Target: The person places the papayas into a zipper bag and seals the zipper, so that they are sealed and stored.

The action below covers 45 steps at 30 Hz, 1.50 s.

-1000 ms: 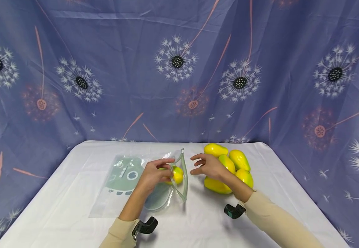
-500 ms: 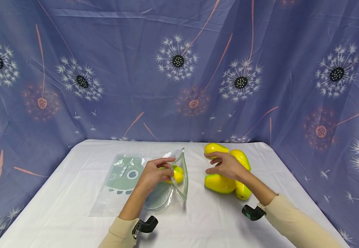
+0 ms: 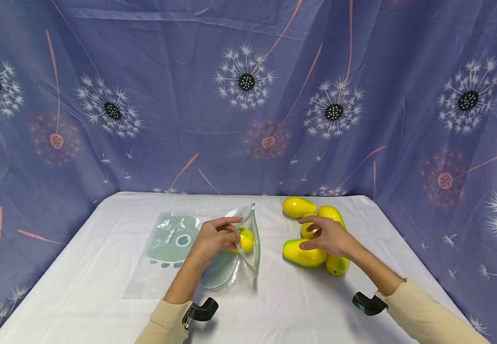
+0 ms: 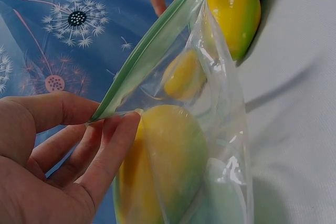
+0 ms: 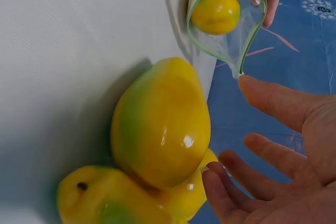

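Observation:
My left hand (image 3: 216, 241) pinches the green-edged mouth of a clear zip bag (image 3: 142, 282), which lies on the table with a green cartoon print. Inside the bag, just within its gaping mouth, is a yellow-green mango (image 3: 246, 240); the left wrist view shows this mango (image 4: 170, 161) through the plastic beside my fingers. My right hand (image 3: 332, 236) hovers over a group of several mangoes, fingers spread and bent, holding nothing. The nearest mango (image 3: 304, 253) lies below its fingertips, and in the right wrist view a mango (image 5: 163, 124) sits beside the open fingers.
A white cloth covers the table (image 3: 89, 267). Another mango (image 3: 299, 207) lies at the back of the group, and one more (image 3: 336, 265) at its front right. A blue dandelion-print curtain (image 3: 188, 95) hangs behind and at both sides.
My right hand has moved rightward and slightly down, away from the bag's mouth and over the mangoes. The front-right mango has shifted a little. My left hand and the bag have stayed in place.

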Each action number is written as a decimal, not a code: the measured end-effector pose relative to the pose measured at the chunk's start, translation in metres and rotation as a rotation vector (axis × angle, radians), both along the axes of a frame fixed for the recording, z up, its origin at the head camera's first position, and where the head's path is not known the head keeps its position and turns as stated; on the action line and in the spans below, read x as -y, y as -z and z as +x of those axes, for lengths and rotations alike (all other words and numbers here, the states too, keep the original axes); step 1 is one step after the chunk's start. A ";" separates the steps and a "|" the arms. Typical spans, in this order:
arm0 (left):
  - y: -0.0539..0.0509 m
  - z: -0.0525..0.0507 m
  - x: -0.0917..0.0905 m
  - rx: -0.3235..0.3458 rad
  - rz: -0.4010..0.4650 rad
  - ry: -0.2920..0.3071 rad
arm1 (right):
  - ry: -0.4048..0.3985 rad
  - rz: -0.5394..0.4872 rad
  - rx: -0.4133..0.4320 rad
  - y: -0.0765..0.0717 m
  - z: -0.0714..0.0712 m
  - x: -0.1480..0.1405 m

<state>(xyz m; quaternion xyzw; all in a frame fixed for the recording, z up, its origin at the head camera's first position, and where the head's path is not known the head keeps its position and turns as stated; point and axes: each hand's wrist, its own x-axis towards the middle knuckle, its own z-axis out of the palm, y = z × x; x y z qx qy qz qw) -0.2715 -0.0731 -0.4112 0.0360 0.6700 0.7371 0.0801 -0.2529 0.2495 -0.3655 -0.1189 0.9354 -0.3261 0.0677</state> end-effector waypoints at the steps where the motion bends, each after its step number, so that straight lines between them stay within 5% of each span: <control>1: 0.000 0.000 0.000 -0.001 -0.001 0.000 | 0.003 0.011 -0.006 0.000 0.001 -0.002; 18: -0.002 -0.001 -0.001 0.008 -0.009 -0.008 | -0.027 0.145 -0.066 0.009 0.012 -0.015; 45: 0.001 0.000 0.000 0.014 -0.013 0.006 | -0.050 0.122 -0.152 0.027 0.015 -0.019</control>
